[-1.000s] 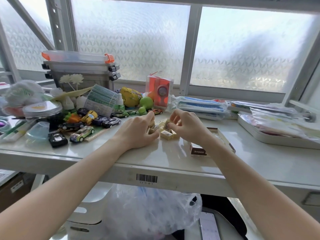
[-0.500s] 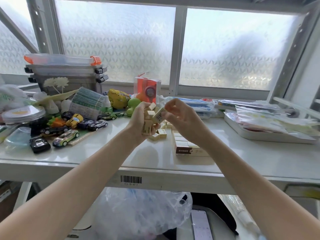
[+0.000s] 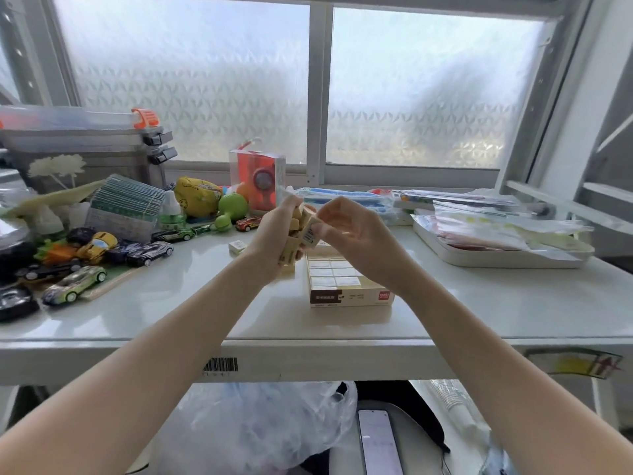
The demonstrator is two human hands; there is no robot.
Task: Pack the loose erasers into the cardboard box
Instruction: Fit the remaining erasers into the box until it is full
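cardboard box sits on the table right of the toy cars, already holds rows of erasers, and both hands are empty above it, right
Not quite. In the head view the left hand grips several erasers and the right hand pinches one eraser. The cardboard box and toy cars are as described.

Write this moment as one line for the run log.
left hand: holds several erasers | right hand: pinches one eraser | cardboard box: open, partly filled | stray eraser: on table

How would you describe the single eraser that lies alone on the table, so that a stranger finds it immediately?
Start from the white table under the frosted window. Left of the raised left hand that grips a bunch of erasers, and right of the row of toy cars, lies one small eraser. It is the only eraser lying by itself, neither held nor packed in the cardboard box.
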